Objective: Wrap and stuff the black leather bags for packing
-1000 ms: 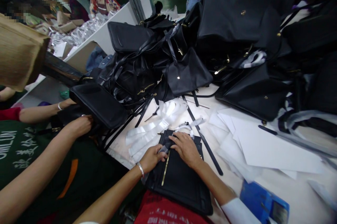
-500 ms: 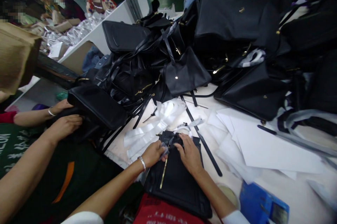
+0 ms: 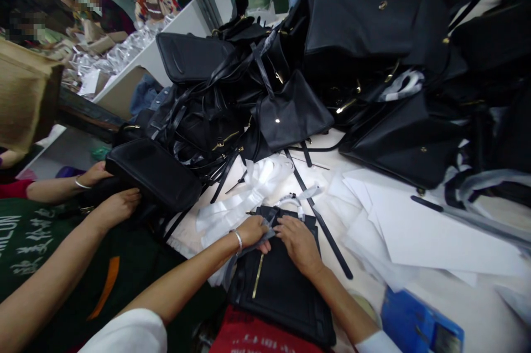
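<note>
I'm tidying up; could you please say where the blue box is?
In the head view, the blue box lies lower right, by the white sheets, right of the nearest bag.

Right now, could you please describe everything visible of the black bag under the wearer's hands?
The black bag looks leathery, with a gold-toned strip, perhaps a zip, running lengthwise on its upper face. It lies broad side up, its near end by the red cloth. A pale loop shows at its far end. There, the left hand pinches translucent film, and the right hand lies over the bag.
</note>
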Motion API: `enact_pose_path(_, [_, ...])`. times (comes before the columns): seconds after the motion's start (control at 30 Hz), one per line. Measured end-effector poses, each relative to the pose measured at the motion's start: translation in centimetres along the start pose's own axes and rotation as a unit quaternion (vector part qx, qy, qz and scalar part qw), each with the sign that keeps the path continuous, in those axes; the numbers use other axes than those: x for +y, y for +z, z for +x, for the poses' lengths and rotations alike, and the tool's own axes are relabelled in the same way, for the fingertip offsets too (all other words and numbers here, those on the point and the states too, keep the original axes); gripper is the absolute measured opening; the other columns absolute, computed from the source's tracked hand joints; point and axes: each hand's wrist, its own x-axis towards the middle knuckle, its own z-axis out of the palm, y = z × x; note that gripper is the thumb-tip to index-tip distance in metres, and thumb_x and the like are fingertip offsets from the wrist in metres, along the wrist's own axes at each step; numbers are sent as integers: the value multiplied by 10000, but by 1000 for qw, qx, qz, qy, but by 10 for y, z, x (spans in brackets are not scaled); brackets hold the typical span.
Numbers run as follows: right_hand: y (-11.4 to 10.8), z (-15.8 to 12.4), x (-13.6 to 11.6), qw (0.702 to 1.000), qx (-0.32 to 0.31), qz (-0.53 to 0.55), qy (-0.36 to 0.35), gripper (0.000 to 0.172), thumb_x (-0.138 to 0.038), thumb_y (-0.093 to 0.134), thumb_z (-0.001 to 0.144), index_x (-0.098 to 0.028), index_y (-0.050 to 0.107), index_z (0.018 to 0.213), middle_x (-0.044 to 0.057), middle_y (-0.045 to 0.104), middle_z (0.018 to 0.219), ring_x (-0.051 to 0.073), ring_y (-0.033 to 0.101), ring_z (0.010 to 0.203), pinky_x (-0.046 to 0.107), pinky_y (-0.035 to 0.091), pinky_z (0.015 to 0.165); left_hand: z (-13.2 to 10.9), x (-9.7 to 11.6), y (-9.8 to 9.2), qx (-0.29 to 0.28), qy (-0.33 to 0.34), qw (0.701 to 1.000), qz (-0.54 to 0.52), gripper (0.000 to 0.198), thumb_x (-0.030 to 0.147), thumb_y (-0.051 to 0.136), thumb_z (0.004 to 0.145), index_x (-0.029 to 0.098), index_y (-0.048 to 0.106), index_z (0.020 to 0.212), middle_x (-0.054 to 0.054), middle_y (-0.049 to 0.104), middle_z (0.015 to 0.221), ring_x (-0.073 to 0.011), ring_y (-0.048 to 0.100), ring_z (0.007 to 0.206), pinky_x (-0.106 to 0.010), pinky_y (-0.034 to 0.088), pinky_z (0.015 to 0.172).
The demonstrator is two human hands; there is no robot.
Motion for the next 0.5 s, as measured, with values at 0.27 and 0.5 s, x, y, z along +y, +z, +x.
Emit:
enact_pose_path(0.27, [-2, 1, -2, 998, -4, 19, 56, 207, -143, 429, 900, -220, 622, 902, 57, 634, 912, 212, 548, 935, 355, 471, 821, 13, -1, 9, -3, -17, 997, 81, 260, 311, 431, 856, 133, 528, 693, -93, 687, 581, -178, 642, 460, -261, 500, 454])
enact_pose_path(0.5, [-6, 3, 16, 990, 60, -22, 125, 289, -98, 410, 873, -189, 574, 1092, 100, 598, 1100, 244, 508, 1060, 397, 430, 916, 19, -5, 13, 18, -7, 994, 109, 184, 273, 397, 873, 133, 503, 820, -90, 704, 622, -165, 648, 474, -223, 472, 429])
